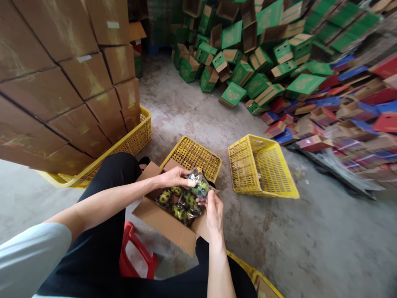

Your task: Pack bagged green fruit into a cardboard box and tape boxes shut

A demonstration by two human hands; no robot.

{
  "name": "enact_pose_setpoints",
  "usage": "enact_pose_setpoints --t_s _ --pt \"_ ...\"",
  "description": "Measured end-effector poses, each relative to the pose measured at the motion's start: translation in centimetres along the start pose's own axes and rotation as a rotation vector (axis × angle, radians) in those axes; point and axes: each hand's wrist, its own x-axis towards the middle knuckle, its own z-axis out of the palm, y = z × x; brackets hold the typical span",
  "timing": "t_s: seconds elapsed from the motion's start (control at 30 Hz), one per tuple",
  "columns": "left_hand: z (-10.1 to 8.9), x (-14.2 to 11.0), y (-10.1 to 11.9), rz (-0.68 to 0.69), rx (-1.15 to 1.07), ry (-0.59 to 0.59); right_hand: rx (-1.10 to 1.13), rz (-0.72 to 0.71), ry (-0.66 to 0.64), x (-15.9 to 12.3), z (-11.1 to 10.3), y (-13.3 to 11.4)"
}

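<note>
An open brown cardboard box (161, 221) rests on my lap, holding several clear packets of yellow-green round items (181, 205). Above the box, both hands pinch one such packet (200, 186). My left hand (175, 177) grips its left side from above, fingers closed. My right hand (213, 207) holds its lower right edge, fingers closed. My black trousers and a red stool (136, 254) lie under the box.
A yellow crate (194, 155) stands upside down behind the box; another yellow crate (263, 167) lies tipped to the right. Stacked brown cartons (62, 78) on a yellow crate fill the left. Piles of green, red and blue boxes (279, 62) cover the far right floor.
</note>
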Motion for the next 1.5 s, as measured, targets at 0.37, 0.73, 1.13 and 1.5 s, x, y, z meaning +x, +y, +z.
enact_pose_setpoints --t_s 0.37,0.73,1.13,1.5 --pt "0.0 0.0 -0.3 0.012 0.024 0.065 0.024 -0.090 -0.014 0.1 -0.1 -0.3" --pt "-0.1 0.2 -0.8 -0.019 0.009 0.130 0.088 -0.190 -0.211 -1.0 0.6 -1.3" --pt "0.2 -0.2 -0.3 -0.039 -0.121 0.035 0.185 -0.060 -0.026 -0.2 0.4 -0.8" --pt "0.2 0.2 -0.6 0.079 -0.015 -0.037 0.332 0.117 -0.174 -0.4 1.0 -0.4"
